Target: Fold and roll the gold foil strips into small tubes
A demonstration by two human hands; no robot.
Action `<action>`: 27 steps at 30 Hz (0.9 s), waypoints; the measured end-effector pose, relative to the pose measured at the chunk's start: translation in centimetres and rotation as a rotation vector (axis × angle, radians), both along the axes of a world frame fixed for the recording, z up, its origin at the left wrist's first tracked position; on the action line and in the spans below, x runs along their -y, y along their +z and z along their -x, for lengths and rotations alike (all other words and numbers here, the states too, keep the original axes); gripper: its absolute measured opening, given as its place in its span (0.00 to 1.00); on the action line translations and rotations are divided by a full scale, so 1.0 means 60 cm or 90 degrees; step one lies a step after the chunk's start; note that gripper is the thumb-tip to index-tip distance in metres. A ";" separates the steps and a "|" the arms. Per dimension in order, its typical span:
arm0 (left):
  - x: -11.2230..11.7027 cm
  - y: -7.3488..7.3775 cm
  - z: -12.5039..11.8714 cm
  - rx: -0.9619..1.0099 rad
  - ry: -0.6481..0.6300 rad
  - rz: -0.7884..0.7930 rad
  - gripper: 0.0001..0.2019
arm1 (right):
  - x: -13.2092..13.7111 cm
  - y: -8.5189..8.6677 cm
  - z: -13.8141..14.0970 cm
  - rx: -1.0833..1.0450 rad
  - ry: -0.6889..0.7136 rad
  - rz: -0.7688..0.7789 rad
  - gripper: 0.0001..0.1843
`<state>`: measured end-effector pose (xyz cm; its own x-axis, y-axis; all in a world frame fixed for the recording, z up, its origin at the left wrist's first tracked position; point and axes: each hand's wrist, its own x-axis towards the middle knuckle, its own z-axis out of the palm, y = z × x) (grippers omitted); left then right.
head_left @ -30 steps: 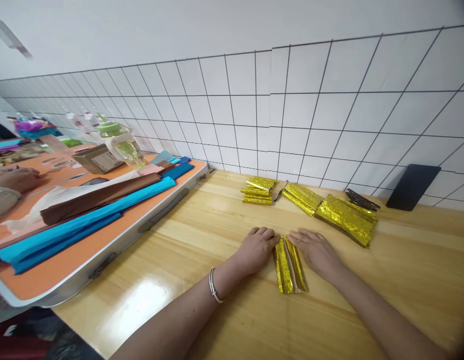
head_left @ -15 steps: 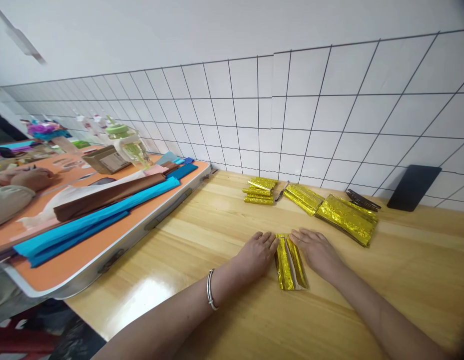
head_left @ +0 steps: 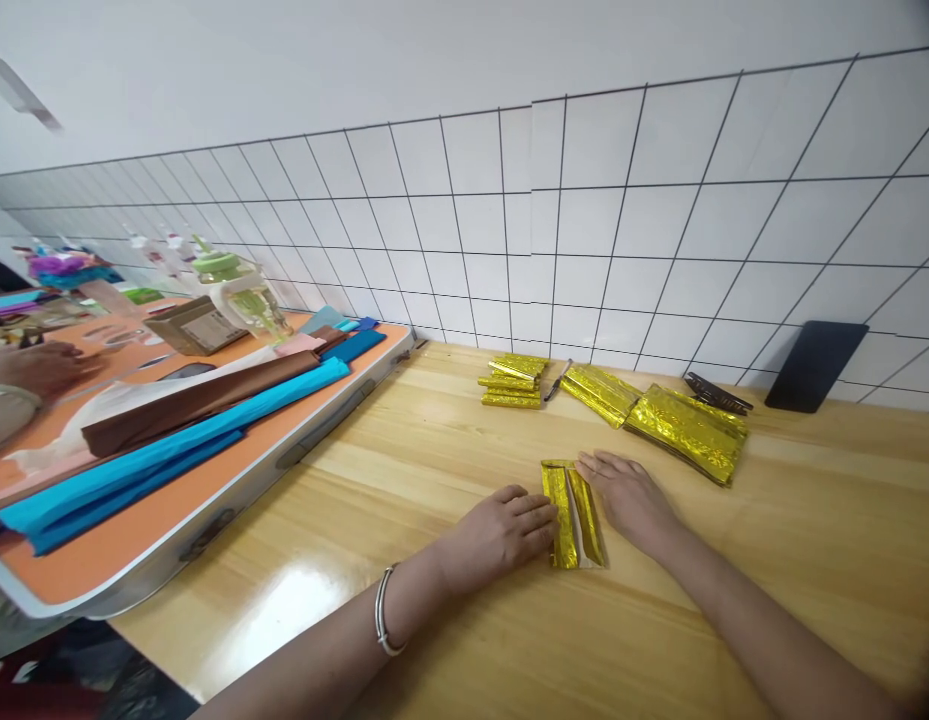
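A folded gold foil sheet [head_left: 571,513] lies on the wooden table [head_left: 449,460] between my two hands. My left hand [head_left: 498,533], with a silver bracelet on its wrist, rests palm down with the fingertips against the sheet's left fold near its lower end. My right hand [head_left: 629,495] lies flat with its fingers stretched along the right fold. A strip of white backing shows between the two gold folds. Both hands press on the foil and neither grips it.
A small pile of folded gold pieces [head_left: 511,381], a craft knife [head_left: 558,379] and two stacks of flat gold sheets [head_left: 687,432] sit near the tiled wall. A black phone [head_left: 815,366] leans there. An orange board [head_left: 149,500] with blue and brown crepe paper [head_left: 171,440] lies left, by another person's hand [head_left: 36,365].
My left hand has slid back toward me along the left fold, from the sheet's top end to its lower part. My right hand has stayed on the right fold.
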<state>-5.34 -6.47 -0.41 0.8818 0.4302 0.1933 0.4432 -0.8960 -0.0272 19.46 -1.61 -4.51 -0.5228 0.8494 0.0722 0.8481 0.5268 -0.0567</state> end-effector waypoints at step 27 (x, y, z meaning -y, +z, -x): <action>-0.015 -0.039 -0.009 0.097 -0.020 0.008 0.09 | 0.002 0.006 -0.009 -0.040 0.052 -0.046 0.30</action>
